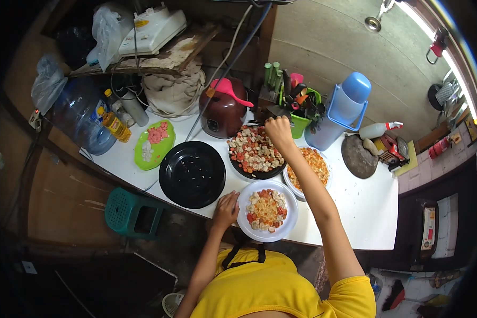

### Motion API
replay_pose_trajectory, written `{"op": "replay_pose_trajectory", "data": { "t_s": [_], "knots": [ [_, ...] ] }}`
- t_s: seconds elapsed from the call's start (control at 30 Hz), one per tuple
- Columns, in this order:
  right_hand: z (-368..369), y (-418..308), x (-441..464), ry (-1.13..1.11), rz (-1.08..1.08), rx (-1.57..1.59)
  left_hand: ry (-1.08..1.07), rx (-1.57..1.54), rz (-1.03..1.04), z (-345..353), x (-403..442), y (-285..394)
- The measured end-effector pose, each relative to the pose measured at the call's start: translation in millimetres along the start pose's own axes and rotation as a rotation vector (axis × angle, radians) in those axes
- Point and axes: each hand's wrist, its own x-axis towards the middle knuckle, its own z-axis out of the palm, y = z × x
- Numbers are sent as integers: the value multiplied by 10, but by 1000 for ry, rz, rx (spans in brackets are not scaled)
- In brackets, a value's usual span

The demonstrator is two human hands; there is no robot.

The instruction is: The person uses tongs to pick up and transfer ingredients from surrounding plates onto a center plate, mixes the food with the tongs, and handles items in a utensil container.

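Right of centre in the frame, the right hand [280, 127] is seen closed, contents indeterminable, at the upper-right rim of the black dish [257, 175]; the white plate [292, 217] is found below, nearer the open left hand [227, 209].

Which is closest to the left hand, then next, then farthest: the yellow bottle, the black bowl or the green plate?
Nearest to the left hand:
1. Black bowl, just past the hand, a bit to its left.
2. Green plate, farther left, behind the bowl.
3. Yellow bottle, farthest, left of the green plate.
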Motion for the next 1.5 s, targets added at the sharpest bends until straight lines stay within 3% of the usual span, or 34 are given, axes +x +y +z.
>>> {"op": "replay_pose_trajectory", "data": {
  "t_s": [0.37,0.67,0.77,0.97,1.1,1.2,1.33,1.5],
  "knots": [
    [167,-208,174,-56,-188,-98,-2,12,-3,-29,25,43],
    [192,-71,-88,61,-292,-109,1,2,-2,-9,16,22],
    [23,-2,-180,-35,-335,-89,4,-1,-12,1,8,24],
    [18,61,-470,-15,-261,-68,5,-7,-26,-7,10,42],
    [-115,242,-602,-47,-86,160,8,-7,-17,-16,15,40],
    [-179,261,-771,-31,84,7,0,-11,-30,-23,16,53],
    [-62,223,-1045,-80,258,91,-7,-6,-31,-34,24,54],
    [-130,144,-1267,-210,261,294,1,-11,0,-22,22,32]
  ]
}}
